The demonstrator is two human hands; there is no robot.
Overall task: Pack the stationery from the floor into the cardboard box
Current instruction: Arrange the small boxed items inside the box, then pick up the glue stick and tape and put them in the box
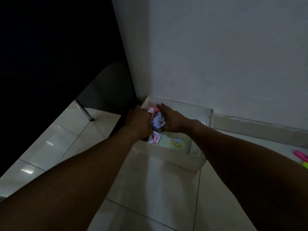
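At far left a dark cabinet [50,64] fills the view, with a metal leg [84,112] standing on the tiled floor [150,189]. The box [170,155] sits open on the floor in the corner, against the wall [216,55]; its walls are pale and shallow.

Your left hand [138,122] reaches into the box's left end, fingers curled onto a lilac item [158,122] printed with a cartoon figure. Whether the fingers close round it cannot be determined. Behind it lies a pink case [152,109].

Your right hand [170,120] rests against the lilac item's right side, fingers straight and held together.

Nearer you, inside the box, lie a pink-and-white item [155,138] and a spiral notebook [175,141] with a pale green cover and a yellow picture.

At far right, pink [300,155] and yellow-green [305,164] markers lie on the floor, well apart from the box.
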